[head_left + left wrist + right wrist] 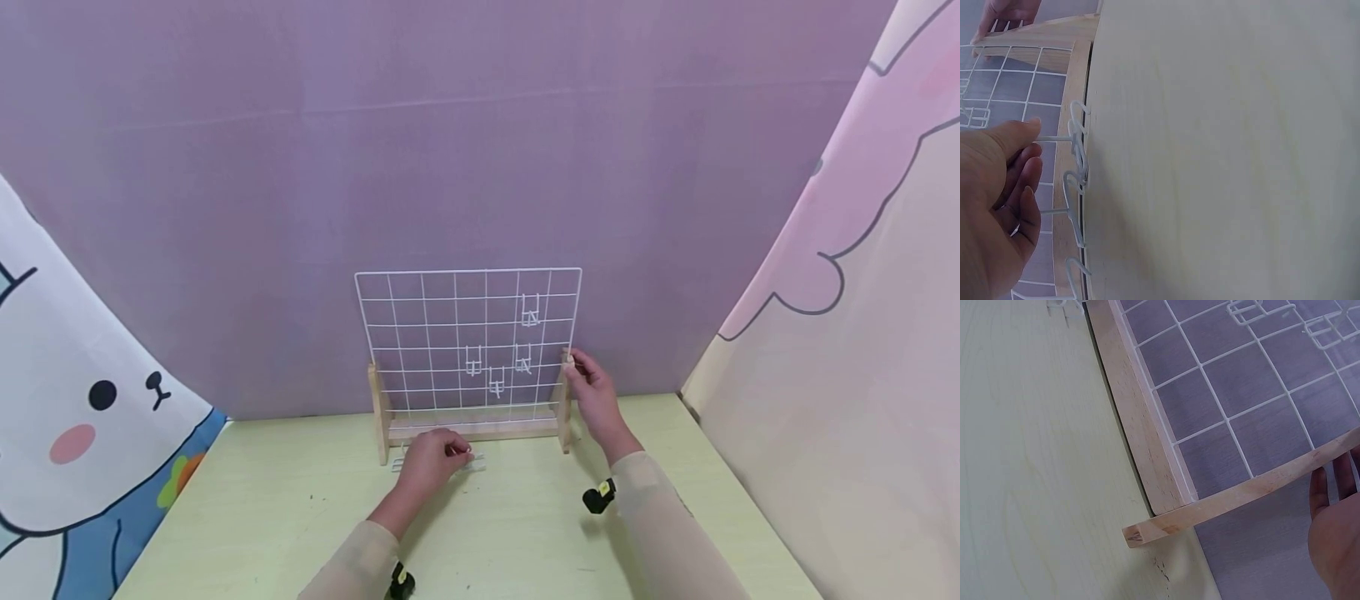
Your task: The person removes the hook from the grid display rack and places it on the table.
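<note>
A white wire grid rack (471, 325) stands on a wooden base with two wooden side posts. Several white wire hooks (531, 315) hang on its right half and middle. In front of the base, my left hand (431, 461) pinches a white wire hook (1076, 140) between thumb and forefinger. More loose hooks (1074, 212) lie beside and below that hand, partly hidden by it in the head view. My right hand (597, 406) grips the upper end of the right wooden post (565, 417); some of its fingers are behind the post in the right wrist view.
The rack stands on a pale wood-grain tabletop (300, 500), near a purple backdrop (465, 167). A cartoon-printed cloth (90, 467) borders the left side and a pink and cream one (847, 400) the right. Black straps with small devices (598, 497) sit at both wrists.
</note>
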The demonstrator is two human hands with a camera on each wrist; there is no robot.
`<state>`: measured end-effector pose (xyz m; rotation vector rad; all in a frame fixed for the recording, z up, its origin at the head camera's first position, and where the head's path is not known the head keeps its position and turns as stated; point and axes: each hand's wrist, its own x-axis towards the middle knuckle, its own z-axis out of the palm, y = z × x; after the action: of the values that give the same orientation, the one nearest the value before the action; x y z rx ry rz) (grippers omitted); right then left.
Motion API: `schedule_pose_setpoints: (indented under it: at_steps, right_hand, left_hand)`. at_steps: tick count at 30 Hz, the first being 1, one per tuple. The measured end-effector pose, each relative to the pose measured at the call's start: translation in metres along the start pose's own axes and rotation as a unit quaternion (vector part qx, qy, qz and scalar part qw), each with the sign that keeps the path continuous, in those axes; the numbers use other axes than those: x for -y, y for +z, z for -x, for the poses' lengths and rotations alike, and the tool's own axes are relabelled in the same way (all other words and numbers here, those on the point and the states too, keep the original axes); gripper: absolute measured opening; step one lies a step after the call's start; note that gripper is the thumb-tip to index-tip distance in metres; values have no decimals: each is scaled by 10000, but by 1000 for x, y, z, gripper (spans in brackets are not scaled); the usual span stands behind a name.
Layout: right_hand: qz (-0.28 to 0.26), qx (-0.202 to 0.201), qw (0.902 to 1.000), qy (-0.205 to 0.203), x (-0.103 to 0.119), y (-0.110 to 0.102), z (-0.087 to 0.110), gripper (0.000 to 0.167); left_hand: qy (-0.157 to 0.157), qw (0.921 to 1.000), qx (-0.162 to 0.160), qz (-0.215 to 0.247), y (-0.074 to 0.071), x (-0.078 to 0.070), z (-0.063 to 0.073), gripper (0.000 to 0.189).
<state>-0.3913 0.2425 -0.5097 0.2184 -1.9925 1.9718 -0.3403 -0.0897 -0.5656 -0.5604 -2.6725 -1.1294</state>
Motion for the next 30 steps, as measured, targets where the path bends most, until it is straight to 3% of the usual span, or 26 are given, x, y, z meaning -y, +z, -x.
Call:
schedule_pose_setpoints:
  at_steps: [13,30]
  right_hand:
    - [-1,6,10000,22,2,0,1,47]
    - [-69,-35,9999,88,2,1,-1,46]
  left_hand:
    - [-25,9999,64,78,-2,-4,0,12]
    - [15,9993,-58,365,-17,-18,-3,6]
